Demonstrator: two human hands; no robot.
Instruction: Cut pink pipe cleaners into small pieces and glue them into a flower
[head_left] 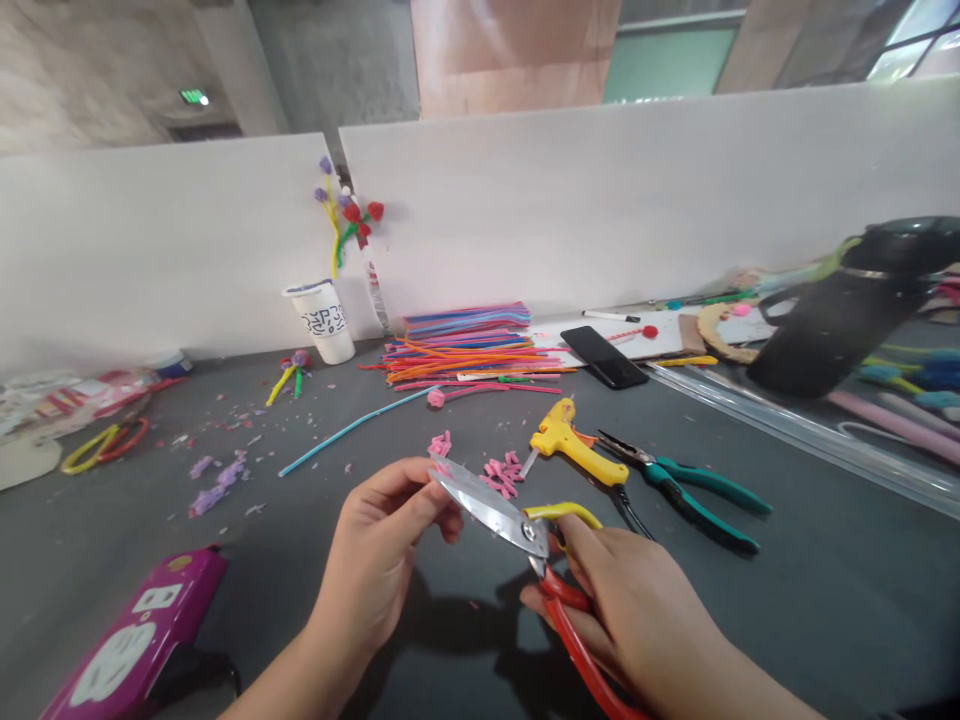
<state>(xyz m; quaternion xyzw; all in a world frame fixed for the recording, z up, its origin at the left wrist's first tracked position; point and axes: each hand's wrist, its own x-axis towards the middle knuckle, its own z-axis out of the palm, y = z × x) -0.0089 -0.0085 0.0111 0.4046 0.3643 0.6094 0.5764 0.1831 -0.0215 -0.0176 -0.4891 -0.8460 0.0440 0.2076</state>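
My right hand (pixel 622 590) grips a pair of scissors (pixel 491 508) with one yellow and one red handle. Their silver blades point left and look nearly closed. At the blade tips, my left hand (pixel 397 530) is closed in a pinch on a small pink pipe cleaner piece (pixel 442 467), mostly covered by the fingers and the blade. Just beyond the blades lie cut pink pipe cleaner bits (pixel 504 474). A yellow glue gun (pixel 577 445) rests behind my right hand, with green-handled pliers (pixel 690 490) to its right.
Bundled pipe cleaners (pixel 457 345) lie at the back beside a phone (pixel 604 357). A paper cup (pixel 322 320) and a black bottle (pixel 847 310) stand near the white partition (pixel 600 210). Purple scraps (pixel 219 490), other scissors (pixel 105 447) and a magenta device (pixel 142 635) are on the left.
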